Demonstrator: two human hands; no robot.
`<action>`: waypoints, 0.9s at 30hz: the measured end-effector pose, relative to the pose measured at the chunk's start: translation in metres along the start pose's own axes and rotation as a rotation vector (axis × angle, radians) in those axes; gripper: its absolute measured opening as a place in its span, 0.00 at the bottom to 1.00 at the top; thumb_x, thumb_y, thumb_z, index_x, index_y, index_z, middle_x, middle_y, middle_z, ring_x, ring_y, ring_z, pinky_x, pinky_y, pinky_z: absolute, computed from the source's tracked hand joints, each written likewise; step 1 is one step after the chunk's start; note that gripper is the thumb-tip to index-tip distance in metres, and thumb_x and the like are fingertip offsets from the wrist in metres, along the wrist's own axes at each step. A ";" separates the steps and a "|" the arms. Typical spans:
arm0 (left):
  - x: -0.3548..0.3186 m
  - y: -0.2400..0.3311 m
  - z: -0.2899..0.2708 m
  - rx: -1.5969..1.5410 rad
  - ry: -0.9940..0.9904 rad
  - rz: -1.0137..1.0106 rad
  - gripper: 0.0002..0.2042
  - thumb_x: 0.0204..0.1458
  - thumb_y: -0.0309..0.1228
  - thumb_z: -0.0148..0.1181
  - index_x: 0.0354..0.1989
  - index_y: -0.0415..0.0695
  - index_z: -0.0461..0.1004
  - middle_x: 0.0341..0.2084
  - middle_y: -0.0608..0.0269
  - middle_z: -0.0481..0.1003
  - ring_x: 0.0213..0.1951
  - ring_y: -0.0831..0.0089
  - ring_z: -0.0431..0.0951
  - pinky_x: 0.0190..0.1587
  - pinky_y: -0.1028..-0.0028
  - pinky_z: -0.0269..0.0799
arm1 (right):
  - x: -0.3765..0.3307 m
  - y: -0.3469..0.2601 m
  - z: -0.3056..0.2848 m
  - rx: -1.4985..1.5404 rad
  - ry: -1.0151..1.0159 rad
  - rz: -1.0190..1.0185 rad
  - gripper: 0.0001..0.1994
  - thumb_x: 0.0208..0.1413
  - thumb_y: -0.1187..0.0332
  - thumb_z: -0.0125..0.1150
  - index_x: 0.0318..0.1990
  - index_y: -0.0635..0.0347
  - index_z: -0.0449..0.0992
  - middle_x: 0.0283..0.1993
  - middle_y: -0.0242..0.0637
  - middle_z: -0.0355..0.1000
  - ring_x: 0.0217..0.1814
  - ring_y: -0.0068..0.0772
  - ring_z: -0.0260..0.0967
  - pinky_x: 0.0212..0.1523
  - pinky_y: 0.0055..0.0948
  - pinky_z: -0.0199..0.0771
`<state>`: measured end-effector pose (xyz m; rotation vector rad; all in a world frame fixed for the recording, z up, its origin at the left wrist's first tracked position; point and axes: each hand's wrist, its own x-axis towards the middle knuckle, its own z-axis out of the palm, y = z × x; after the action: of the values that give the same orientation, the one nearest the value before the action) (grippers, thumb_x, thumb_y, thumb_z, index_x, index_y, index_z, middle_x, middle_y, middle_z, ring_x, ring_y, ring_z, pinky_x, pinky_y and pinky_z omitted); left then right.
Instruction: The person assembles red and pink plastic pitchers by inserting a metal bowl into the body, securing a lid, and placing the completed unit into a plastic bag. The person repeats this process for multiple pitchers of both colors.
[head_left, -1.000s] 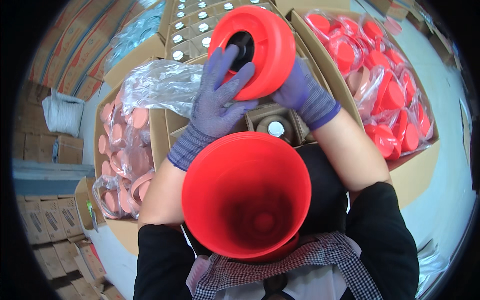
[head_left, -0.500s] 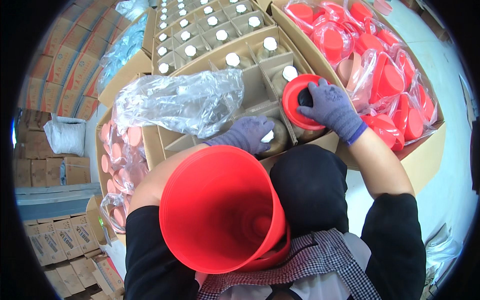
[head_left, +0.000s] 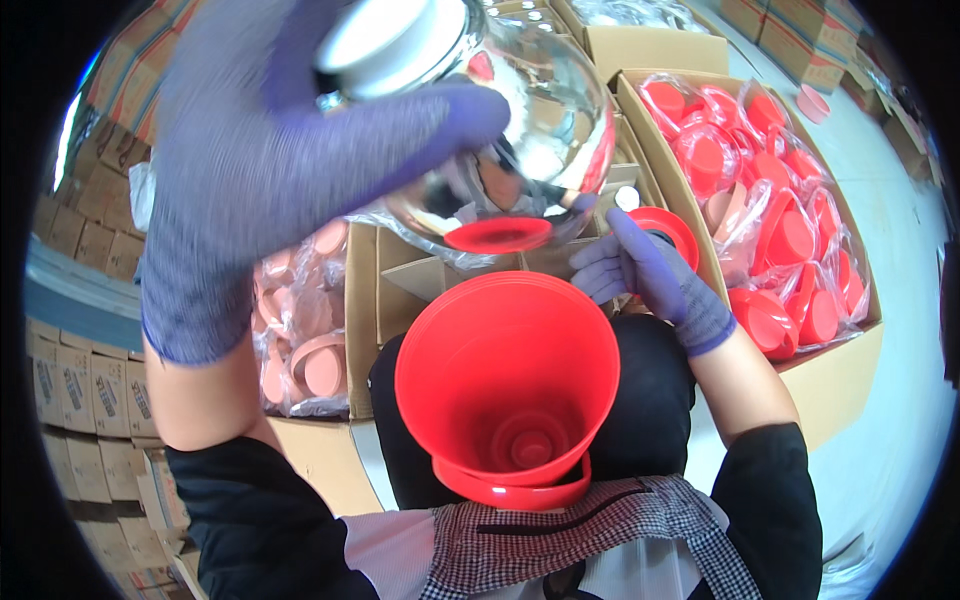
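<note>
Right now, the left grip (head_left: 270,165), in a purple-grey glove, is closed around the neck end of a big, round, shiny glass bottle (head_left: 560,110). Its thumb lies across the glass, but the fingertips are hidden. The bottle is up high, close to the camera, and tipped so its white cap (head_left: 395,40) points to the left. Below it, nearer the person, a red bucket (head_left: 430,345) sits at the lap with its mouth facing up. The right grip (head_left: 648,268) has its fingers out and looks like it holds nothing. It is just beside a red round piece (head_left: 685,238). Bagged red parts (head_left: 775,235) fill a box on the right, and pink parts (head_left: 325,368) sit on the left. The step in hand seems to be holding the bottle up out of the box. I think the next move calls for a firm, careful hold, because smooth glass could slip.
</note>
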<state>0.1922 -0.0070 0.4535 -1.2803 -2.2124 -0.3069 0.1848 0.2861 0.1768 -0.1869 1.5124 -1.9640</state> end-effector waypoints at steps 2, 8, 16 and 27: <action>-0.034 0.034 -0.011 0.034 0.106 -0.240 0.29 0.44 0.32 0.75 0.58 0.38 0.77 0.53 0.56 0.79 0.53 0.66 0.79 0.58 0.67 0.73 | 0.012 -0.010 0.033 0.336 -0.100 0.088 0.49 0.66 0.25 0.34 0.67 0.69 0.68 0.56 0.47 0.77 0.57 0.41 0.76 0.62 0.41 0.74; -0.098 0.083 0.023 -0.238 0.143 -0.374 0.46 0.37 0.28 0.79 0.70 0.39 0.61 0.58 0.47 0.74 0.53 0.62 0.79 0.56 0.65 0.74 | 0.039 -0.044 0.077 0.426 -0.108 -0.694 0.41 0.66 0.37 0.42 0.72 0.65 0.61 0.67 0.46 0.68 0.69 0.46 0.66 0.70 0.45 0.67; -0.146 0.103 0.067 -0.505 0.011 -0.650 0.71 0.33 0.44 0.85 0.80 0.36 0.36 0.64 0.47 0.69 0.57 0.59 0.77 0.61 0.63 0.70 | 0.014 -0.078 0.059 0.697 -0.435 -0.730 0.39 0.64 0.39 0.57 0.71 0.59 0.65 0.65 0.43 0.72 0.66 0.44 0.71 0.69 0.41 0.71; -0.156 0.099 0.103 -1.363 0.266 -0.948 0.73 0.25 0.58 0.87 0.78 0.36 0.45 0.72 0.45 0.59 0.73 0.53 0.61 0.73 0.54 0.60 | -0.066 -0.021 0.117 -0.296 0.088 -0.471 0.47 0.47 0.65 0.76 0.74 0.67 0.57 0.72 0.44 0.66 0.73 0.38 0.66 0.73 0.39 0.64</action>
<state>0.3014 -0.0218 0.2725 -0.4137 -2.1094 -2.4332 0.2840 0.2306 0.2511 -0.6407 1.9512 -2.1057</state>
